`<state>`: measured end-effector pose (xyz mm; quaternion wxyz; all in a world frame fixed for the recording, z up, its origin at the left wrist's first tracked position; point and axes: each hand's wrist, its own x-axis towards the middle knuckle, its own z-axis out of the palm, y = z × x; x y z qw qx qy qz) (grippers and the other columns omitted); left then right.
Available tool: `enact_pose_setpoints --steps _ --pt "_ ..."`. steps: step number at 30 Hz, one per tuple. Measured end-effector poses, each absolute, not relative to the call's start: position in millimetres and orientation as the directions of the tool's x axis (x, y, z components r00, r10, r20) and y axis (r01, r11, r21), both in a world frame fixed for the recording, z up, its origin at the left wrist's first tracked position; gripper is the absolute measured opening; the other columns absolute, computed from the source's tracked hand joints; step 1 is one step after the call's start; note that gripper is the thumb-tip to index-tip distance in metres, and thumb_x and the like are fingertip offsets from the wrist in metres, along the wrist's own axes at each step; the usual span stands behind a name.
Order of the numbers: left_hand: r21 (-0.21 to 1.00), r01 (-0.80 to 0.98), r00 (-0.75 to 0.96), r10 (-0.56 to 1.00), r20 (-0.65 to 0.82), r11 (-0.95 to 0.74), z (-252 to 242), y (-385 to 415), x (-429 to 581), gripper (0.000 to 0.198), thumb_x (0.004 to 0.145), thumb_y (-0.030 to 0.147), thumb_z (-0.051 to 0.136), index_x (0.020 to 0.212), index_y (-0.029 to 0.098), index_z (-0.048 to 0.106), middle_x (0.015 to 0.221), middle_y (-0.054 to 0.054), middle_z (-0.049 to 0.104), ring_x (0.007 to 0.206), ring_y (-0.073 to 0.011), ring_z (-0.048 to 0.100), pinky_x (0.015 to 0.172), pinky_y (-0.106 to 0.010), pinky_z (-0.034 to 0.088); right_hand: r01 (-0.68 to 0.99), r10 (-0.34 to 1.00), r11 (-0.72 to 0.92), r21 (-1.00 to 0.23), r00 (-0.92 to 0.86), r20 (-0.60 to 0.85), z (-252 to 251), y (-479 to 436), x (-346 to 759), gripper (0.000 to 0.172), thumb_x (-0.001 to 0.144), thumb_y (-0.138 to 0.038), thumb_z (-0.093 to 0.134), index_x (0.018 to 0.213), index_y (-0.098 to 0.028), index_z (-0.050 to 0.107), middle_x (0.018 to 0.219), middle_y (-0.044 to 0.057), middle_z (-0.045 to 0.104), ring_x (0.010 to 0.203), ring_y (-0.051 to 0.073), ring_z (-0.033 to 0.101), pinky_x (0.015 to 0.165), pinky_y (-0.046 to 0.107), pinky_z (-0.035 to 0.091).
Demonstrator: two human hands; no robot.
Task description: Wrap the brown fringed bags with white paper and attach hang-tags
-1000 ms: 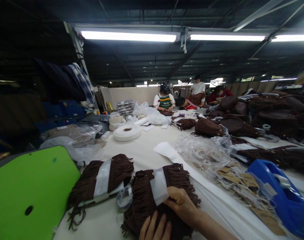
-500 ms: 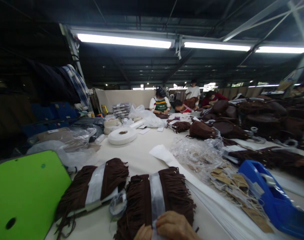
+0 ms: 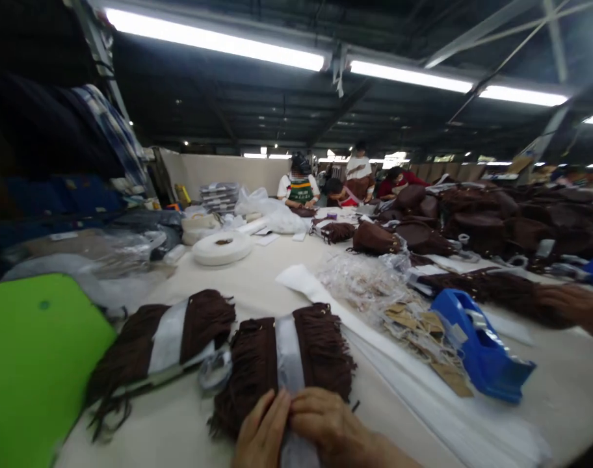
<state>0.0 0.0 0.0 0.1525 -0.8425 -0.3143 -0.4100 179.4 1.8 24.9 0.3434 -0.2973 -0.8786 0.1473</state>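
1. Bundle of dark brown fringed material [image 3: 323, 344], one; lying on the pale table [image 3: 250, 286] at the near edge, directly before the worker, with fringe spreading at both sides.
2. Whitish translucent strip [image 3: 289, 351], one; running lengthwise over the middle of that bundle, its near end coming out below the hands.
3. Left hand [image 3: 262, 429], bare; fingers lying close together and nearly straight, tips on the strip. I cannot tell whether the thumb pinches anything.
4. Right hand [image 3: 328, 422], bare; fingers bent, tips at the strip beside the left hand's. Half closed; its grip is hidden from me.
5. Second fringed bundle [image 3: 203, 328], similarly banded; lying to the left, tilted.
6. Clear ring-shaped item [image 3: 215, 370], one; between the two bundles.
7. Green board [image 3: 38, 351], at far left.
8. Long white sheets [image 3: 398, 377], lying to the right of the first bundle.
9. Brown tags [image 3: 450, 378] with pale cords, beside a blue tape dispenser [image 3: 482, 344].
10. Co-worker's hand [image 3: 567, 302], at far right, on dark fringed material [image 3: 501, 292].
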Motion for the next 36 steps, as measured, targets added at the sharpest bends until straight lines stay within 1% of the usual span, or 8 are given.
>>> enact_pose_setpoints --steps 1,7,16,19,22,27,31,36 --pt "-0.038 0.626 0.510 0.372 0.776 -0.779 -1 -1 -1 0.044 0.088 0.007 0.033 0.130 0.013 0.042 0.112 -0.005 0.063 0.114 -0.0181 0.050 0.090 -0.027 0.046 0.417 0.621 0.782 -0.463 -0.580 0.527 28 -3 177 0.035 0.092 -0.018 0.029 0.093 -0.016 0.064 0.096 0.011 0.068 0.101 0.018 0.060 0.091 0.031 0.047" --pt "0.020 0.670 0.467 0.442 0.766 -0.742 8 -6 1 0.035 0.089 0.006 0.032 0.116 0.009 0.055 0.111 -0.007 0.064 0.111 -0.0209 0.050 0.087 -0.032 0.047 0.352 0.509 0.860 -0.369 -0.558 0.655 44 -17 178 0.029 0.091 -0.010 0.033 0.096 -0.010 0.061 0.094 0.012 0.067 0.102 0.018 0.056 0.090 0.031 0.048" --pt "0.048 0.656 0.492 0.475 0.730 -0.753 7 -9 0 0.037 0.085 0.004 0.034 0.113 0.011 0.056 0.111 -0.008 0.064 0.108 -0.0225 0.052 0.085 -0.036 0.049 0.461 0.467 0.864 -0.201 -0.588 0.661 38 -23 175 0.026 0.092 -0.009 0.036 0.095 -0.006 0.062 0.095 0.012 0.066 0.100 0.018 0.055 0.090 0.030 0.049" --pt "0.144 0.599 0.556 0.539 0.633 -0.787 18 -9 -6 0.049 0.073 0.000 0.036 0.118 0.012 0.053 0.118 -0.009 0.060 0.112 -0.0214 0.051 0.089 -0.038 0.048 0.496 0.452 0.858 -0.130 -0.610 0.651 35 -26 179 0.025 0.092 -0.012 0.038 0.103 -0.005 0.061 0.103 0.012 0.065 0.105 0.019 0.053 0.092 0.033 0.049" --pt "0.349 0.499 0.624 0.608 0.490 -0.793 35 -5 -14 0.058 0.065 0.000 0.037 0.118 0.017 0.053 0.120 -0.006 0.060 0.113 -0.0190 0.051 0.092 -0.038 0.046 0.515 0.454 0.852 -0.095 -0.637 0.622 32 -31 182 0.028 0.092 -0.011 0.037 0.108 -0.005 0.058 0.108 0.013 0.063 0.111 0.022 0.049 0.095 0.038 0.047" --pt "0.540 0.426 0.619 0.669 0.410 -0.725 47 3 -12 0.034 0.075 0.008 0.060 0.103 0.026 0.060 0.097 0.001 0.067 0.092 -0.0179 0.058 0.081 -0.037 0.041 0.528 0.528 0.833 -0.165 -0.669 0.523 34 -37 183 0.035 0.091 -0.009 0.031 0.119 -0.003 0.051 0.115 0.016 0.058 0.119 0.024 0.042 0.100 0.042 0.043" --pt "0.543 0.441 0.570 0.691 0.445 -0.714 38 4 -5 0.042 0.061 0.006 0.077 0.094 0.026 0.061 0.086 0.005 0.065 0.084 -0.0171 0.057 0.077 -0.035 0.033 0.516 0.559 0.825 -0.230 -0.686 0.466 34 -39 188 0.039 0.089 -0.006 0.032 0.125 -0.003 0.045 0.119 0.017 0.053 0.121 0.024 0.039 0.101 0.041 0.041" --pt "0.483 0.481 0.568 0.679 0.464 -0.732 31 3 -3 0.037 0.060 0.007 0.079 0.088 0.024 0.060 0.079 0.006 0.062 0.081 -0.0159 0.055 0.075 -0.033 0.029 0.414 0.551 0.834 -0.364 -0.635 0.541 32 -39 193 0.038 0.088 -0.007 0.032 0.123 -0.008 0.047 0.116 0.015 0.054 0.118 0.020 0.042 0.099 0.037 0.043"
